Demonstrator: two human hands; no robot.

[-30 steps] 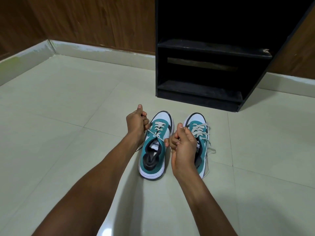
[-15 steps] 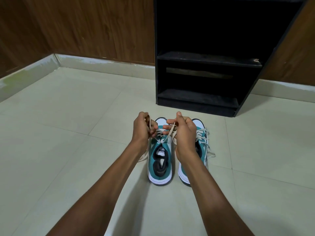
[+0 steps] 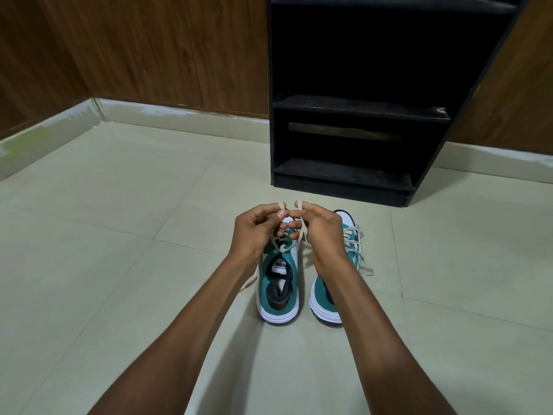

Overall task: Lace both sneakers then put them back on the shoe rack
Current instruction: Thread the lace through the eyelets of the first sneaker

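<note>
Left hand (image 3: 254, 232): closed, pinching a lace (image 3: 281, 205) loop above left sneaker (image 3: 279, 283) on floor (image 3: 119, 235). Right hand (image 3: 321, 232): closed on the other loop. Right sneaker (image 3: 348, 250): beside it, laced. Rack (image 3: 344, 175): beyond. Lace judged limp, slippery; pinch near the loop bases. Sneakers light; lift by heels.

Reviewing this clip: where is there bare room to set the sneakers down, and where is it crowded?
Free: both lower shelves of the black shoe rack look bare, as does the tiled floor left of the left sneaker, out to the skirting. Crowded: over the left sneaker, where the left hand and right hand hold its lace, with the right sneaker close alongside.
</note>
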